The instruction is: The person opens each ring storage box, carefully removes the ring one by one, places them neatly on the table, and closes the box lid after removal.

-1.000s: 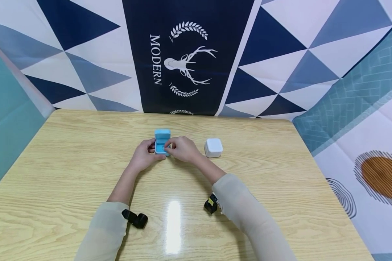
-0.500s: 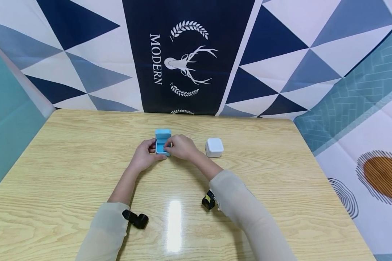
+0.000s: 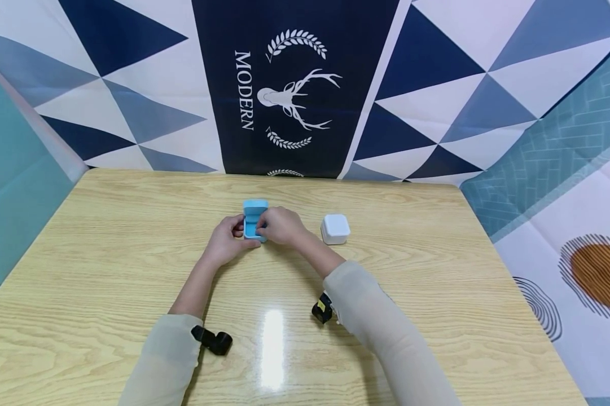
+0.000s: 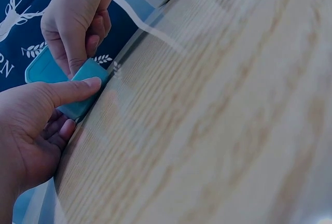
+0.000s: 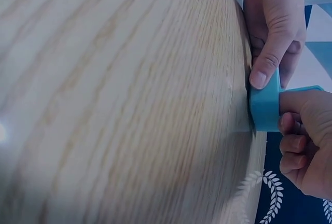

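One blue box (image 3: 251, 221) in left hand (image 3: 224, 241)

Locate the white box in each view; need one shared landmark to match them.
Head: white box slightly right of center, to the right of the right hand.
Left wrist: at the top edge, left of center, partly cut off.
Right wrist: not in it.
Shared landmark: the open blue box, held by the left hand in all three views.
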The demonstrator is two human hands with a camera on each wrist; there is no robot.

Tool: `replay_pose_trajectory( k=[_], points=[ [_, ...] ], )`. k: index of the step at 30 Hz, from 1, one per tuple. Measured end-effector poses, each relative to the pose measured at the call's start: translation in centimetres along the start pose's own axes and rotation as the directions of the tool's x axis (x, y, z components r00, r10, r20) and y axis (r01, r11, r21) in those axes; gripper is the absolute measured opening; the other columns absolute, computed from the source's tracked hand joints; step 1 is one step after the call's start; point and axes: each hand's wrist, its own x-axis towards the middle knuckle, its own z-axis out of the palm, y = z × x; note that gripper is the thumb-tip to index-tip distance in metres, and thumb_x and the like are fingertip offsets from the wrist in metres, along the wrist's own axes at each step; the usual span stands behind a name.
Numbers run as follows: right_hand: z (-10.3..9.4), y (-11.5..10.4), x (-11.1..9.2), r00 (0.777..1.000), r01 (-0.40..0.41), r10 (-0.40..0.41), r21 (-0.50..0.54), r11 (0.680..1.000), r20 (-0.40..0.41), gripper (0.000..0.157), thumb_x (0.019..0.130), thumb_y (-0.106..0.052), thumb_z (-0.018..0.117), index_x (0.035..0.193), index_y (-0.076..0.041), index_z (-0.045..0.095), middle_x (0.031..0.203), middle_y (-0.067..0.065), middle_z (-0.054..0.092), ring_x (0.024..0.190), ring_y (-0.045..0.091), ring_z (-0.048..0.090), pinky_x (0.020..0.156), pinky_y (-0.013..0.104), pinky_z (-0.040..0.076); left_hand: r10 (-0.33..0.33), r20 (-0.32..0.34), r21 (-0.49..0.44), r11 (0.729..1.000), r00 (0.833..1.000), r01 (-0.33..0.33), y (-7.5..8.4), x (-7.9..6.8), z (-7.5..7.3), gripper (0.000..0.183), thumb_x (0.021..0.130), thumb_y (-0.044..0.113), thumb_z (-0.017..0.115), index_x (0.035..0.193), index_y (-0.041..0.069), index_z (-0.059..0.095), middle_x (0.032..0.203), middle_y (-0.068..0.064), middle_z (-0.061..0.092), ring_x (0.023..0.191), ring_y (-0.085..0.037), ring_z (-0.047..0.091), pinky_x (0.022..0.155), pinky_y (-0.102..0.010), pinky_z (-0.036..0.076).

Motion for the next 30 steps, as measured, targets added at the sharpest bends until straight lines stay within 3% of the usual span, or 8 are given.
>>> replay_pose_trajectory(
  k=[11,21,30],
  points=[
    [0.0,-0.3,0.1,1.000,0.016,-0.015,-0.051,0.999,0.025,0.019,0.086,-0.028,0.055,0.095,-0.019,0.069,0.093,-0.007,0.067,0.079,0.008,0.058,0.070,0.028,0.048,-0.004,0.003,0.003,1.000,1.000,0.004,-0.2,0.1,-0.1,0.074,0.070,0.022,0.074,0.132,0.007,0.038,0.113,-0.012,0.046,0.095,-0.022,0.046,0.082,-0.031,0.040],
    [0.2,0.5,0.1,0.999,0.051,-0.051,0.024,0.998,0.004,0.017,0.085,-0.026,0.052,0.091,-0.017,0.066,0.072,-0.007,0.062,0.055,0.007,0.048,0.053,0.020,0.039,-0.008,0.012,-0.002,1.000,1.000,0.008,-0.4,0.1,-0.1,0.074,0.070,0.023,0.074,0.133,0.007,0.038,0.114,-0.011,0.045,0.095,-0.022,0.045,0.081,-0.031,0.040],
    [0.1,0.7,-0.3,0.996,0.084,-0.081,0.077,0.994,-0.030,0.017,0.084,-0.027,0.054,0.092,-0.015,0.064,0.061,-0.007,0.056,0.049,0.005,0.042,0.046,0.018,0.033,-0.015,0.006,0.002,1.000,1.000,0.015,-0.3,0.1,0.0,0.076,0.070,0.021,0.074,0.134,0.004,0.036,0.115,-0.012,0.045,0.096,-0.023,0.045,0.083,-0.033,0.040]
  ],
)
